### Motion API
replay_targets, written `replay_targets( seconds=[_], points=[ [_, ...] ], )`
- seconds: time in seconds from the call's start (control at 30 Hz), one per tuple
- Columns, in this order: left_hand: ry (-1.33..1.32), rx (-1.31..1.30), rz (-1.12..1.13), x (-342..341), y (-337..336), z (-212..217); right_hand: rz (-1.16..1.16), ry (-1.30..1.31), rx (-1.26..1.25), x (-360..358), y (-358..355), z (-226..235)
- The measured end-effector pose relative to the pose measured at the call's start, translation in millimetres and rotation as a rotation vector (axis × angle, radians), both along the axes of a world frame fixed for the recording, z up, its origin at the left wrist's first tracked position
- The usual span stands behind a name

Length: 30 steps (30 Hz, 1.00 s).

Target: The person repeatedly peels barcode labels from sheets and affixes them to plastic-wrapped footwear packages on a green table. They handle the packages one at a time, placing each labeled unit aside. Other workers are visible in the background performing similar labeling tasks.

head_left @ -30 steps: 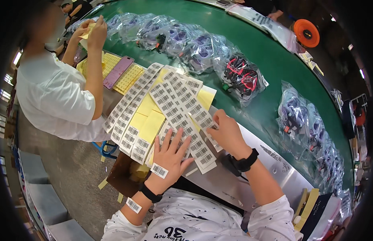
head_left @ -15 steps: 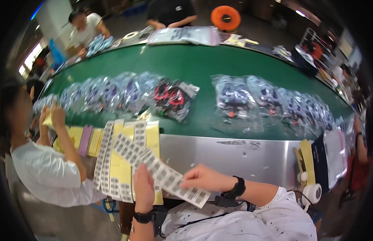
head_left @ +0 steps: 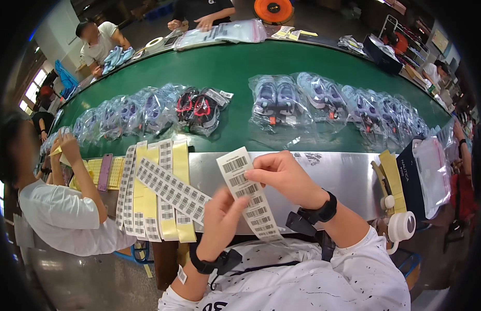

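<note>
A white strip of barcode labels [head_left: 258, 213] is held up between my hands, tilted, in front of my chest. My left hand [head_left: 222, 220] grips its left edge between thumb and fingers. My right hand [head_left: 288, 179] pinches the right edge higher up, thumb laid over the labels. Another label strip [head_left: 170, 187] lies slantwise left of my hands. Beneath it several white and yellow label sheets [head_left: 152, 217] are spread side by side, overhanging the table's near edge.
Bagged light-blue shoes [head_left: 276, 98] and one bagged black-and-red pair [head_left: 196, 109] sit on the green belt [head_left: 214, 62]. A metal ledge [head_left: 339, 181] runs along its near side. At right stand a dark box [head_left: 406, 168] and a white bottle [head_left: 402, 226]. A co-worker [head_left: 64, 202] works at left.
The label strip has come up and right, away from the other strip, and stands more upright. My right hand has shifted to its upper edge. The whole view has shifted slightly.
</note>
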<state>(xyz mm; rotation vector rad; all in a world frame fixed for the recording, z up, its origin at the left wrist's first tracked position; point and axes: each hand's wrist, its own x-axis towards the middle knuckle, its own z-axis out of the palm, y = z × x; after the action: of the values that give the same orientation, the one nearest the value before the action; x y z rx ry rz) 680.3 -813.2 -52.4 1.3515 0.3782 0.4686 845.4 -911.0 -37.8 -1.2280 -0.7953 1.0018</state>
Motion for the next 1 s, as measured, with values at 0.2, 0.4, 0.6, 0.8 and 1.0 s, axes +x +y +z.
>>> replay_targets(
  seconds=[0.2,0.4,0.6,0.8,1.0],
  points=[
    [-0.074,0.254,0.064,33.2,-10.5,21.6,-0.051,0.002,-0.021,-0.4,-49.2,-11.7],
    [0.063,0.406,0.003,32.2,-26.5,14.9,-0.294,-0.422,0.038,-2.9,-68.4,-13.8],
    [0.139,0.531,0.057,33.7,-42.6,22.2,-0.355,-0.651,0.195,0.4,-73.3,-2.3],
    [0.16,0.37,-0.001,46.8,-43.2,16.8,-0.509,-0.885,0.198,4.7,-77.7,-15.1],
    [0.188,0.185,0.005,75.1,-38.3,-15.2,-0.597,-1.162,0.287,26.3,-73.4,-35.1]
  ],
)
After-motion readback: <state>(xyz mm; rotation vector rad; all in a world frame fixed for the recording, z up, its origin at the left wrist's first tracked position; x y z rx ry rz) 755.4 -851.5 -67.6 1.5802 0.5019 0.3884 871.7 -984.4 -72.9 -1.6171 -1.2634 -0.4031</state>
